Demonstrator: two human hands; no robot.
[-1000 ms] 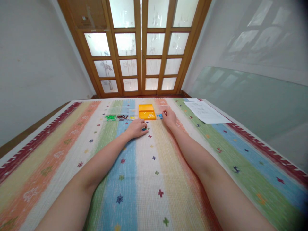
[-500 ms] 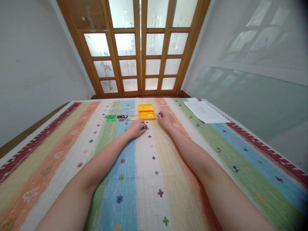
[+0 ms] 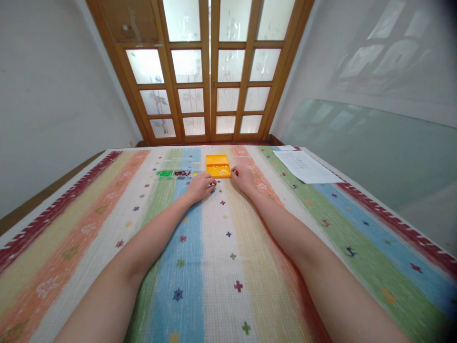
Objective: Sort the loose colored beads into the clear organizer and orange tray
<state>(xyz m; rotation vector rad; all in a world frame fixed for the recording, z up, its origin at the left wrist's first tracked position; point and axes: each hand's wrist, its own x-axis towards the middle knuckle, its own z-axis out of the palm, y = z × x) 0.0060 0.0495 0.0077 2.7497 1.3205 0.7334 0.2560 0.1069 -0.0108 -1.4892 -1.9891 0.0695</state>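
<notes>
My left hand (image 3: 202,186) rests on the cloth just in front of the yellow box, its fingers curled together around something small and partly blue. Beside the right edge of the yellow box (image 3: 216,159), my right hand (image 3: 243,177) has its fingers pinched; what they hold is too small to name. Small white pieces (image 3: 224,172) lie in the box's front part. To the left stand a clear box of green pieces (image 3: 165,174) and one of dark red pieces (image 3: 182,174).
A striped, patterned cloth (image 3: 217,267) covers the table. A printed paper sheet (image 3: 303,166) lies at the back right. Beyond the table are wooden doors with glass panes (image 3: 193,100), and a glass sheet (image 3: 357,143) leans at the right wall.
My left hand has shifted slightly left and up, now covering more of the yellow pieces. My right hand has moved slightly left, nearer the yellow box.
</notes>
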